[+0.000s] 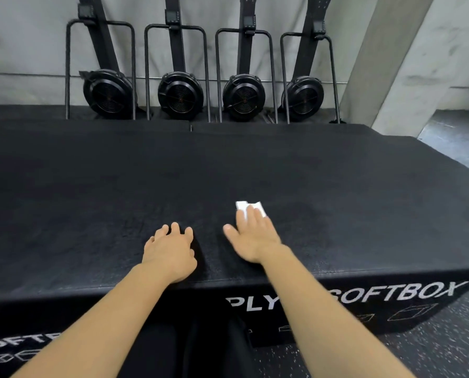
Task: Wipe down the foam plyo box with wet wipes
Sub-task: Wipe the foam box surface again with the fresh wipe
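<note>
Right hand (255, 238) flat on wipe (244, 207), left hand (170, 252) loosely curled (grip empty) on box (337, 186) — flywheel machines (180, 95) behind.

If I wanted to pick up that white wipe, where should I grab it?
Probably the far edge of the wipe, sticking out past the fingers of the right hand. It lies flat on the box, so come from above and pinch that free edge.

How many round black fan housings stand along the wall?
4 fan housings, in a row behind the black foam box: far left, centre-left, centre-right, far right. None seems hidden.
</note>
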The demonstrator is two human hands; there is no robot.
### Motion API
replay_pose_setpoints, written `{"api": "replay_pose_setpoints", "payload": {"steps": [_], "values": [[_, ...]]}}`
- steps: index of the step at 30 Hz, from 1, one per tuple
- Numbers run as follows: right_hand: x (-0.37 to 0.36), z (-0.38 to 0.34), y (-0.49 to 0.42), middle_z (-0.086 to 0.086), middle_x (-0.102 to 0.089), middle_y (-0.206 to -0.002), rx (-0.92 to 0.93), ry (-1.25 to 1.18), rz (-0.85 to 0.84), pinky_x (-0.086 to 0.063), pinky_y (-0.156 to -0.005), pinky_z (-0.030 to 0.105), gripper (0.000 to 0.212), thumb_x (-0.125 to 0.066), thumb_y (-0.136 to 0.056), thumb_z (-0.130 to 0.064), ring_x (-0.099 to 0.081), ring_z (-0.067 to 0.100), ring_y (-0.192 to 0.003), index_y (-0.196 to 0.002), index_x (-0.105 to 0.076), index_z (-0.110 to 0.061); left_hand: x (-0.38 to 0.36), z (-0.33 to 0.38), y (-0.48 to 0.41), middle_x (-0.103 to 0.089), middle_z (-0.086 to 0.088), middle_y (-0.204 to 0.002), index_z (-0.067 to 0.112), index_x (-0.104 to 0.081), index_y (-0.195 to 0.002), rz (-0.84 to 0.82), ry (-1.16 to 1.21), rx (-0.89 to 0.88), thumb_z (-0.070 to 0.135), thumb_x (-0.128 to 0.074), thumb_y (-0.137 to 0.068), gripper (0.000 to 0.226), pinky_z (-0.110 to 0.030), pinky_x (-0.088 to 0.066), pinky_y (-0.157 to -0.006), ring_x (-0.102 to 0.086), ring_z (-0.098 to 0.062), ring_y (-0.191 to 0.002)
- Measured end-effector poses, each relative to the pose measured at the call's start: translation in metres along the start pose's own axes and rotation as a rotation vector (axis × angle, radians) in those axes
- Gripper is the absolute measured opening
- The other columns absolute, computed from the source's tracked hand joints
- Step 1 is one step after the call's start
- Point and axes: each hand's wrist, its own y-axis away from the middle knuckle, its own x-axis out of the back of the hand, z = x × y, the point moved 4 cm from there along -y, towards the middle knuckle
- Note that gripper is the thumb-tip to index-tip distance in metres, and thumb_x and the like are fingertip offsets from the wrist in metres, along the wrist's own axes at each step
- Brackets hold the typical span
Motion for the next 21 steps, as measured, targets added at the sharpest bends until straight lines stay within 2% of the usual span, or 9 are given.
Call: {"api": "replay_pose_setpoints", "payload": {"steps": [2, 3, 6, 8, 10, 12, 15, 17, 21], "values": [[-0.008, -0.019, 0.0, 0.008, 0.012, -0.163, 0.076, 0.009, -0.065, 0.003, -0.122, 0.042, 0.069, -0.012, -0.102, -0.054, 0.016, 0.023, -0.149, -0.157, 0.001, -0.015, 0.003, 0.001, 0.0, -0.023, -0.005, -0.151, 0.022, -0.016, -0.152, -0.011, -0.001, 0.006, 0.033, -0.037, -0.1, 0.057, -0.043, -0.033, -0.108, -0.019, -0.03, -0.141], [-0.009, -0.024, -0.001, 0.007, 0.011, -0.163, 0.113, 0.01, -0.086, 0.0, -0.121, 0.041, 0.067, -0.012, -0.102, -0.053, 0.012, 0.022, -0.15, -0.157, -0.003, -0.015, 0.004, 0.001, 0.0, -0.025, -0.004, -0.149, 0.023, -0.018, -0.152, -0.013, -0.002, 0.006, 0.034, -0.037, -0.1, 0.057, -0.042, -0.035, -0.107, -0.02, -0.03, -0.14], [0.002, -0.013, -0.011, 0.002, -0.016, -0.155, 0.175, -0.05, -0.095, -0.021, -0.112, 0.041, 0.05, -0.018, -0.101, -0.049, -0.021, 0.026, -0.138, -0.141, -0.031, -0.022, 0.006, -0.001, -0.001, -0.029, -0.001, -0.143, 0.024, -0.021, -0.151, -0.011, 0.001, -0.003, 0.035, -0.038, -0.1, 0.054, -0.039, -0.039, -0.099, -0.025, -0.027, -0.135], [0.011, 0.013, -0.018, -0.001, -0.027, -0.144, 0.152, -0.072, -0.042, -0.029, -0.107, 0.041, 0.042, -0.023, -0.099, -0.049, -0.032, 0.028, -0.127, -0.133, -0.035, -0.027, 0.006, -0.002, -0.001, -0.029, -0.001, -0.145, 0.024, -0.021, -0.151, -0.014, 0.01, -0.01, 0.035, -0.037, -0.1, 0.054, -0.039, -0.04, -0.099, -0.024, -0.027, -0.136], [0.018, 0.045, -0.027, 0.002, -0.027, -0.147, 0.098, -0.06, 0.03, -0.028, -0.111, 0.044, 0.049, -0.027, -0.099, -0.046, -0.03, 0.031, -0.134, -0.144, -0.029, -0.027, 0.006, -0.002, -0.001, -0.029, -0.001, -0.145, 0.023, -0.021, -0.151, -0.009, 0.011, -0.012, 0.034, -0.037, -0.1, 0.054, -0.039, -0.04, -0.1, -0.023, -0.027, -0.137], [0.023, 0.077, -0.035, 0.01, -0.02, -0.157, 0.014, -0.032, 0.038, -0.023, -0.116, 0.046, 0.055, -0.029, -0.102, -0.042, -0.019, 0.035, -0.144, -0.152, -0.023, -0.021, 0.005, -0.001, -0.001, -0.029, -0.001, -0.145, 0.022, -0.022, -0.15, -0.001, 0.006, -0.013, 0.033, -0.037, -0.099, 0.054, -0.038, -0.04, -0.1, -0.022, -0.027, -0.138], [0.03, 0.115, -0.043, 0.012, -0.027, -0.146, -0.06, 0.004, 0.017, -0.03, -0.107, 0.043, 0.04, -0.027, -0.102, -0.034, -0.026, 0.033, -0.131, -0.138, -0.035, -0.017, 0.006, 0.0, -0.001, -0.028, -0.002, -0.147, 0.022, -0.022, -0.15, -0.001, 0.007, -0.013, 0.033, -0.037, -0.099, 0.054, -0.039, -0.038, -0.101, -0.021, -0.027, -0.139], [0.034, 0.13, -0.045, 0.01, -0.029, -0.14, -0.109, 0.013, 0.011, -0.032, -0.103, 0.042, 0.035, -0.026, -0.101, -0.033, -0.03, 0.032, -0.123, -0.132, -0.036, -0.018, 0.005, 0.0, 0.0, -0.024, -0.002, -0.151, 0.023, -0.021, -0.151, -0.006, 0.021, -0.011, 0.033, -0.038, -0.1, 0.055, -0.04, -0.035, -0.104, -0.018, -0.027, -0.142], [0.032, 0.126, -0.046, 0.009, -0.025, -0.146, -0.203, -0.009, 0.034, -0.022, -0.11, 0.038, 0.05, -0.022, -0.101, -0.045, -0.022, 0.026, -0.133, -0.142, -0.029, -0.018, 0.004, -0.001, 0.0, -0.018, -0.003, -0.156, 0.023, -0.017, -0.153, -0.011, 0.03, -0.011, 0.033, -0.038, -0.1, 0.058, -0.042, -0.032, -0.108, -0.011, -0.028, -0.145]]}}
